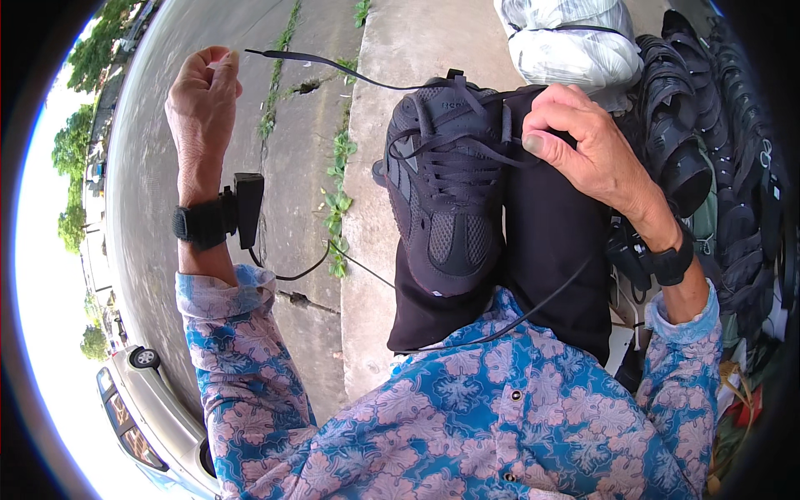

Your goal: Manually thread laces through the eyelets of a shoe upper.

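Observation:
A dark grey and black sneaker (454, 192) rests on my lap over black trousers, its toe pointing toward me. Its black shoelace (358, 73) is threaded across the tongue, with loose loops on top. One long lace end stretches out to the left through the air. Just beyond its tip, my left hand (204, 100) is raised with fingers pinched together; a small gap shows between fingertips and tip. Beside the shoe collar, my right hand (587, 146) is closed, thumb against curled fingers, on the other part of the lace. Its fingers partly hide the grip.
Rows of black shoes (679, 125) are stacked at the right. A white plastic-wrapped bundle (571, 42) stands at the far right. Cracked concrete with green weeds (337, 200) lies to the left, with a parked car (154, 417) beyond. Thin cables (533, 312) run from my wrist straps across my lap.

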A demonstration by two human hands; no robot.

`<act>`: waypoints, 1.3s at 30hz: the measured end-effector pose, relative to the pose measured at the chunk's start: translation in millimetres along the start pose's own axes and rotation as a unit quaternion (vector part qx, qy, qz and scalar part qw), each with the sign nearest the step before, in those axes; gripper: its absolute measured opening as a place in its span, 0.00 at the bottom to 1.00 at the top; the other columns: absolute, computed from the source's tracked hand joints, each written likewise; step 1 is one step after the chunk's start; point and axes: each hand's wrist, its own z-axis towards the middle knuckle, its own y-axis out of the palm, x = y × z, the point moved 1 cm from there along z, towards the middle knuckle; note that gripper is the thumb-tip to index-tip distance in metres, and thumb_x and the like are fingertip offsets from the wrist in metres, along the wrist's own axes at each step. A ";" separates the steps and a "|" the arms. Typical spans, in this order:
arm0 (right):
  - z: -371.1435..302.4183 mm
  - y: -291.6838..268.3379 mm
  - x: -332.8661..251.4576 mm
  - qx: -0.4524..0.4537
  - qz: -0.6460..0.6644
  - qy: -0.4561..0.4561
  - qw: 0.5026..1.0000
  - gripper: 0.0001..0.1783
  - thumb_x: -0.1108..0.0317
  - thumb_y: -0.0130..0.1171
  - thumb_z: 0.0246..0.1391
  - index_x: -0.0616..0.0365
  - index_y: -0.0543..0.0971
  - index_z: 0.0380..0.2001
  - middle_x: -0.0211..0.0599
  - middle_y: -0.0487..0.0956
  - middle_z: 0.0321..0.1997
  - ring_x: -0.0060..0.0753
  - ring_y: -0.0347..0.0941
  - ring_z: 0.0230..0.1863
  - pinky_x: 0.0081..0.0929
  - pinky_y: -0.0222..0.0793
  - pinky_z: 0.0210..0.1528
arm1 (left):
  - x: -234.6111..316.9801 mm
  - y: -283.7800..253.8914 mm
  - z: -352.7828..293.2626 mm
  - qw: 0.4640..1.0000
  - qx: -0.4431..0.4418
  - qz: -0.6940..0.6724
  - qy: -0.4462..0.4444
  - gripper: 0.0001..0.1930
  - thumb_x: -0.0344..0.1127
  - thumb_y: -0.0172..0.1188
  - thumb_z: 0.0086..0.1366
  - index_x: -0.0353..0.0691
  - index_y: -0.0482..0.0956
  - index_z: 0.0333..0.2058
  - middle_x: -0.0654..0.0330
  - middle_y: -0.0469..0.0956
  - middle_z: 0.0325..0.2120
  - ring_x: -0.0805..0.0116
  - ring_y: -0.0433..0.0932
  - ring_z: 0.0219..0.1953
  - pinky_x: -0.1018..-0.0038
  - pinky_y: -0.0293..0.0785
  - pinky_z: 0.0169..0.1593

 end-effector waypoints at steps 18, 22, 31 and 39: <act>58.2 34.6 -24.7 0.055 -0.151 -0.140 0.977 0.08 0.74 0.64 0.44 0.57 0.78 0.31 0.33 0.72 0.34 0.39 0.68 0.42 0.35 0.63 0.48 | 66.6 27.7 -115.8 0.914 -0.324 -0.237 -0.053 0.14 0.42 0.59 0.65 0.35 0.78 0.30 0.70 0.68 0.18 0.82 0.63 0.21 0.78 0.58 0.24; 61.5 33.6 -26.0 0.034 -0.212 -0.149 0.965 0.08 0.73 0.64 0.44 0.57 0.76 0.29 0.34 0.71 0.34 0.39 0.68 0.43 0.36 0.62 0.49 | 62.6 30.3 -117.3 0.909 -0.340 -0.234 -0.064 0.16 0.45 0.58 0.66 0.35 0.79 0.30 0.69 0.70 0.18 0.81 0.64 0.21 0.79 0.59 0.24; 59.7 44.0 -35.9 0.021 -0.282 -0.153 0.947 0.10 0.76 0.53 0.48 0.57 0.74 0.36 0.34 0.71 0.42 0.37 0.66 0.48 0.36 0.61 0.49 | 61.7 59.9 -93.8 0.947 -0.241 -0.208 0.041 0.18 0.48 0.58 0.66 0.40 0.77 0.46 0.59 0.77 0.31 0.74 0.74 0.27 0.77 0.73 0.30; 56.4 40.5 -38.0 0.006 -0.192 -0.127 0.973 0.07 0.74 0.55 0.52 0.58 0.73 0.36 0.35 0.75 0.33 0.40 0.69 0.43 0.40 0.60 0.51 | 73.1 84.9 -81.0 0.945 -0.174 -0.184 0.206 0.15 0.37 0.62 0.63 0.44 0.78 0.48 0.56 0.75 0.38 0.69 0.77 0.31 0.74 0.77 0.34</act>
